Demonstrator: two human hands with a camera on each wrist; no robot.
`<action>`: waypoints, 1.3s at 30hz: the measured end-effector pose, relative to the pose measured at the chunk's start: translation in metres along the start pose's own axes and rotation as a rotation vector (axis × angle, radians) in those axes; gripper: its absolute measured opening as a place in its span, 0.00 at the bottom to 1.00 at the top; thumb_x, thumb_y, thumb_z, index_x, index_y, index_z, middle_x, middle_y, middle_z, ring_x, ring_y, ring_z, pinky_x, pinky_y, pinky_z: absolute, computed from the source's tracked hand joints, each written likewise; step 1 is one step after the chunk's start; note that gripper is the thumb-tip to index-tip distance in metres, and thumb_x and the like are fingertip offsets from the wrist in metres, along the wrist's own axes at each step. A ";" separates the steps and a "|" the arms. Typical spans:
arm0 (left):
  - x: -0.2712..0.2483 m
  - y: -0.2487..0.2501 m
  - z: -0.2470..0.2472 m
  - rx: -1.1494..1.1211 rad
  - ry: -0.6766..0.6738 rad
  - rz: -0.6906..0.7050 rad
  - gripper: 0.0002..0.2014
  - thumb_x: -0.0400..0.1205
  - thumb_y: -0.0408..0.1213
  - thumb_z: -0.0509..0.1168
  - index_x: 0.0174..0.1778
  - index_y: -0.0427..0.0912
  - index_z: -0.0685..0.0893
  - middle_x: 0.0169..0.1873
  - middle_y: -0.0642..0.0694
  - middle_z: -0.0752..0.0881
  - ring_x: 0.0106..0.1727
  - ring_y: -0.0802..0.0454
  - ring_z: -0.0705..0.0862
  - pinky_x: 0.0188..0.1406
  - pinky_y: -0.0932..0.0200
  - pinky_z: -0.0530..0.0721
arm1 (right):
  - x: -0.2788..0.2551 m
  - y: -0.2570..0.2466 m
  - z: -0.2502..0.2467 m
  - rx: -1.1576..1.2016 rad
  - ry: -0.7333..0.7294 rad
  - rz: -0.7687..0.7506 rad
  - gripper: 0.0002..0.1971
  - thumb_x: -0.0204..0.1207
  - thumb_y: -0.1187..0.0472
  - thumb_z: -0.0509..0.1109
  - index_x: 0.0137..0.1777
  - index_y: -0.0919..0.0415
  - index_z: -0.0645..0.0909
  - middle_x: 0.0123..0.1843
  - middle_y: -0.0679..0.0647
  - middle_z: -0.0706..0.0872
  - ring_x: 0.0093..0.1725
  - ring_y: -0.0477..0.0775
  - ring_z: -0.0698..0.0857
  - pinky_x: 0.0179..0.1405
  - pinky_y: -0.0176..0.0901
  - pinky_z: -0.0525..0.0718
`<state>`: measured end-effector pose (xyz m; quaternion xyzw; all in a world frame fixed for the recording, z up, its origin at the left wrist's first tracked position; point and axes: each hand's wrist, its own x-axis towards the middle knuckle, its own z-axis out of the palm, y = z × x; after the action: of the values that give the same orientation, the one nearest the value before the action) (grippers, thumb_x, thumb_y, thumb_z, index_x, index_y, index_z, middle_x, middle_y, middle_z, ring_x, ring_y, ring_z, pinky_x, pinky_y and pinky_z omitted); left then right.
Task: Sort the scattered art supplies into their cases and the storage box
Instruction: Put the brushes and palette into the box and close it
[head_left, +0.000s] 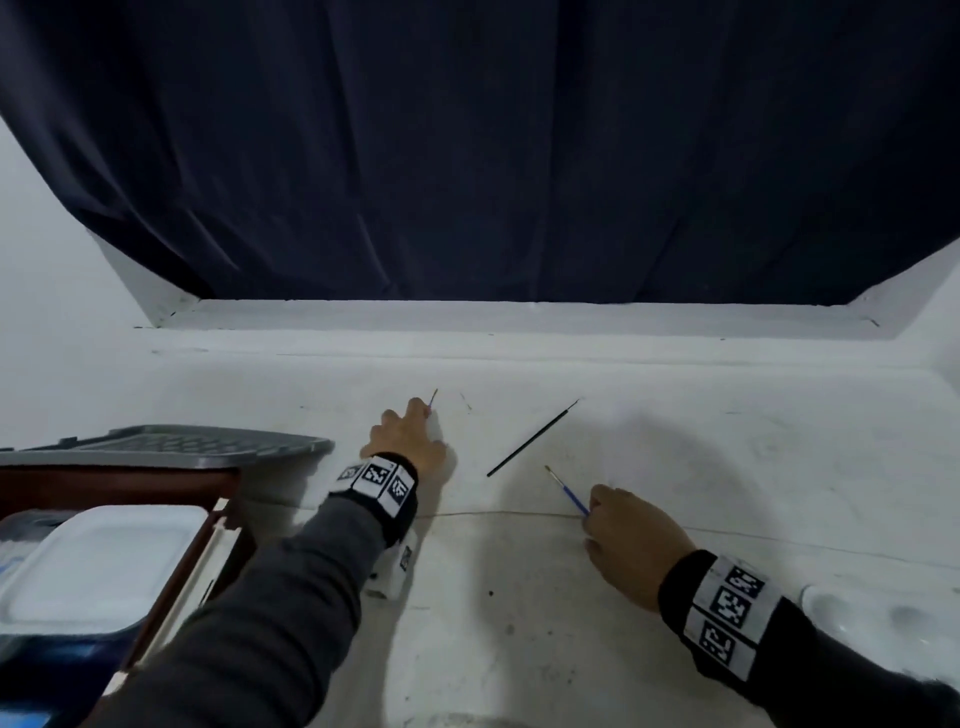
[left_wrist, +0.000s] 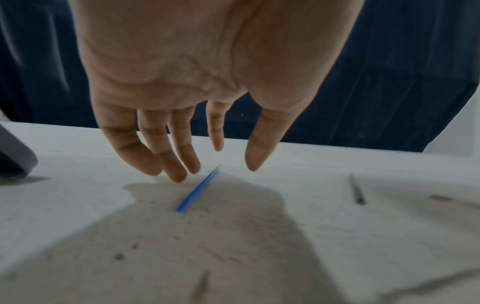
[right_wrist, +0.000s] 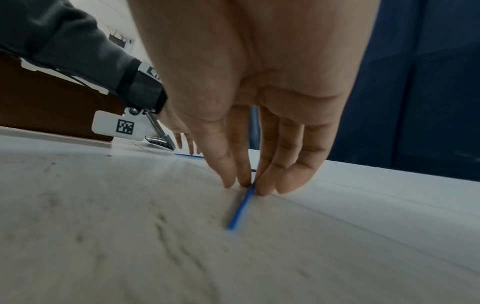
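Two thin blue paintbrushes and a black one lie on the white table. My left hand hovers over the far blue brush, fingers straight and spread just above its handle, holding nothing. My right hand pinches the near blue brush at the tabletop; fingertips close on its handle. The black brush lies diagonally between both hands, untouched.
At left a brown-walled storage box holds a white lidded case; a grey ribbed lid lies behind it. A white palette sits at lower right. A dark curtain hangs behind the table.
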<state>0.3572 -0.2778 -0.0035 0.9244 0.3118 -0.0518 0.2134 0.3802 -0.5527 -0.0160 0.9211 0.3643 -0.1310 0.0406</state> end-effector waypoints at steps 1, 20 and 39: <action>0.008 -0.001 -0.001 0.032 -0.026 -0.013 0.28 0.78 0.46 0.65 0.73 0.47 0.64 0.65 0.38 0.76 0.65 0.35 0.78 0.65 0.38 0.80 | -0.002 0.008 0.000 0.023 0.007 0.026 0.14 0.87 0.61 0.56 0.62 0.63 0.81 0.62 0.58 0.78 0.59 0.58 0.80 0.53 0.43 0.77; 0.034 0.094 0.025 0.372 -0.085 0.455 0.12 0.88 0.41 0.54 0.57 0.39 0.79 0.58 0.38 0.84 0.60 0.37 0.83 0.58 0.48 0.80 | 0.024 0.081 -0.019 0.512 0.000 0.403 0.12 0.64 0.53 0.78 0.37 0.55 0.77 0.40 0.52 0.83 0.36 0.52 0.82 0.24 0.35 0.69; 0.029 0.112 0.059 0.601 -0.225 0.600 0.15 0.87 0.41 0.58 0.67 0.38 0.76 0.65 0.38 0.81 0.63 0.38 0.83 0.61 0.45 0.83 | 0.027 0.064 -0.020 0.277 -0.045 0.388 0.12 0.80 0.49 0.66 0.51 0.57 0.74 0.61 0.59 0.82 0.57 0.60 0.83 0.47 0.42 0.75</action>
<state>0.4497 -0.3671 -0.0223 0.9837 -0.0244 -0.1763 -0.0268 0.4469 -0.5780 -0.0051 0.9674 0.1583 -0.1901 -0.0537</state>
